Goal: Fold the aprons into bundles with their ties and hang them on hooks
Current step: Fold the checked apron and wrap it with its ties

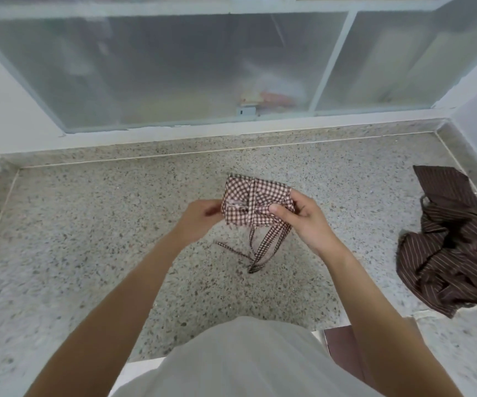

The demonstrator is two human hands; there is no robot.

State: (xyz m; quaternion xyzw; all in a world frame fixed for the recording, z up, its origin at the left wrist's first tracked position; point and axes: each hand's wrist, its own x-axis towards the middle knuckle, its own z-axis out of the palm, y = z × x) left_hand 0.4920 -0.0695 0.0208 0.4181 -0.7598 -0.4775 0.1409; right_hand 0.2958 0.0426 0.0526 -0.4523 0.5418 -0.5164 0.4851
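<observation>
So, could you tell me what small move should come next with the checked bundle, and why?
Probably pull the loose ties snug: the right hand pinches the crossing on the checked bundle, the left hand grips its edge, and the ends dangle.

A speckled terrazzo counter (94, 224) lies below a frosted sliding window (157, 70).

Checked cloth apron (257, 200), speckled stone counter (116, 224)

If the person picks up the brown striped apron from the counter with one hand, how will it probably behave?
The brown striped apron lies crumpled in soft folds, so it will probably hang floppy and unfold when lifted. It looks like thin cloth, likely light. One edge reaches the counter's front edge, so a push could perhaps slide it off.
</observation>
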